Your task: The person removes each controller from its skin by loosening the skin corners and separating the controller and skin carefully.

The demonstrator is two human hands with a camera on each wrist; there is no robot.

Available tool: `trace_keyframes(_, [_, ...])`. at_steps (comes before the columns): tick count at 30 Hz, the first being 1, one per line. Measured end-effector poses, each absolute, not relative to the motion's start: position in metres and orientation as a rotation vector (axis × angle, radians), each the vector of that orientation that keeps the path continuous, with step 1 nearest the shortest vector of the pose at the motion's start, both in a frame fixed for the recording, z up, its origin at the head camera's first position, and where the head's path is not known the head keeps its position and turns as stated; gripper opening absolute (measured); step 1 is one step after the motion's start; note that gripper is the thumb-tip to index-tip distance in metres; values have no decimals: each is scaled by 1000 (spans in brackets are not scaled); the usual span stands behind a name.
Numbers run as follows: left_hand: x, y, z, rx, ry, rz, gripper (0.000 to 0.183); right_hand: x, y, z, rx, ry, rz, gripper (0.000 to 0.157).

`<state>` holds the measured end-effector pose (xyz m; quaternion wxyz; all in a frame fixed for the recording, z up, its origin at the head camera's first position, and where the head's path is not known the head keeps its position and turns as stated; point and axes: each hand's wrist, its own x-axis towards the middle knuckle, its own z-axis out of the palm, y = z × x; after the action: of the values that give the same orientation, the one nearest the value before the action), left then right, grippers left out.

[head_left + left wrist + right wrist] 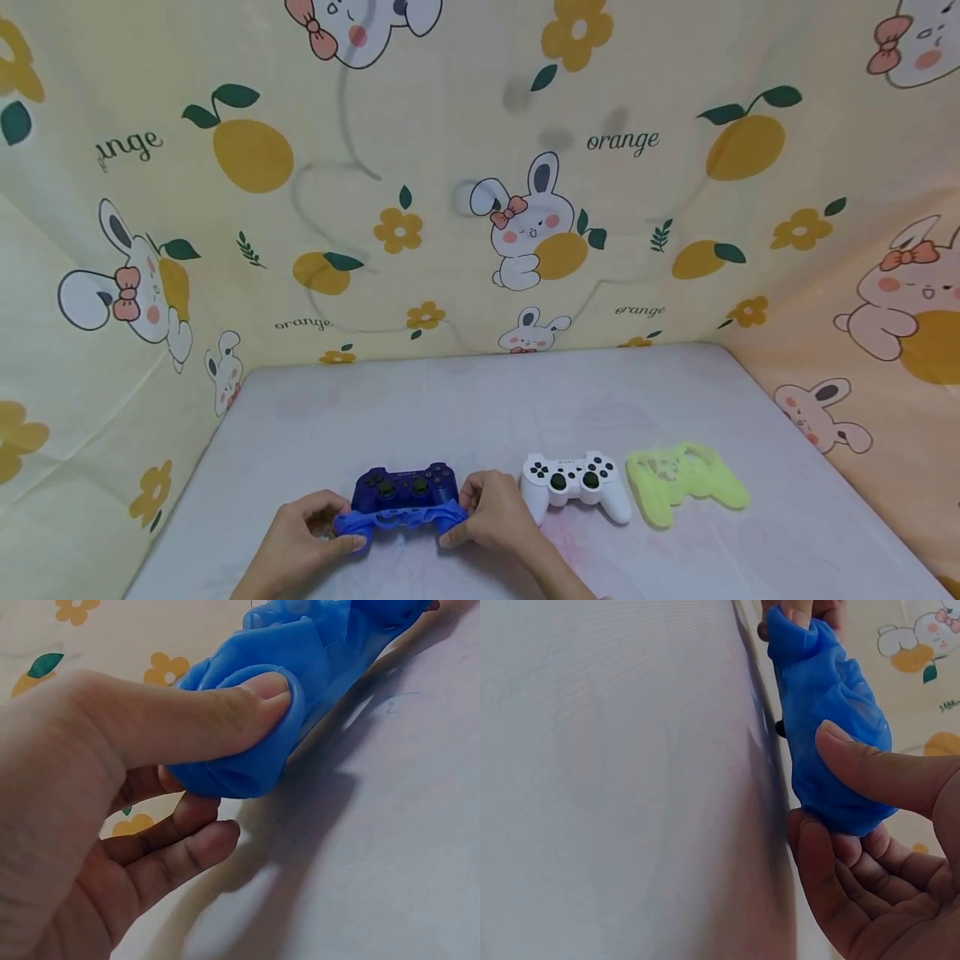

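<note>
A dark blue game controller (405, 487) faces up, its lower part inside a bright blue silicone sleeve (408, 518) that is bunched and wrinkled across the handles. My left hand (303, 533) pinches the sleeve at the left handle; in the left wrist view the thumb presses on its rounded end (247, 776), fingers beneath. At the right handle my right hand (495, 517) pinches the sleeve, and the right wrist view has the thumb on the wrinkled silicone (832, 750) with fingertips under its end. The controller's upper half with sticks and buttons is uncovered.
A white game controller (576, 483) lies just right of my right hand. Beyond it is a flat yellow-green silicone sleeve (686, 483). The pale cloth-covered table (480, 400) meets printed fabric walls (450, 208) at the back and sides.
</note>
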<state>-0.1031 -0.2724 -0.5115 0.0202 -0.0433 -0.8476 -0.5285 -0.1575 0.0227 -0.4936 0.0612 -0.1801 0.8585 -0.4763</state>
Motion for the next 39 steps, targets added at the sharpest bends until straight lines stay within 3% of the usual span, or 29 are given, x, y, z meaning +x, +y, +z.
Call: trace_keyframes(39, [-103,-276,-509,-173,-2755,-1565,35,-156,23,-498,-543,2573,-1410,44])
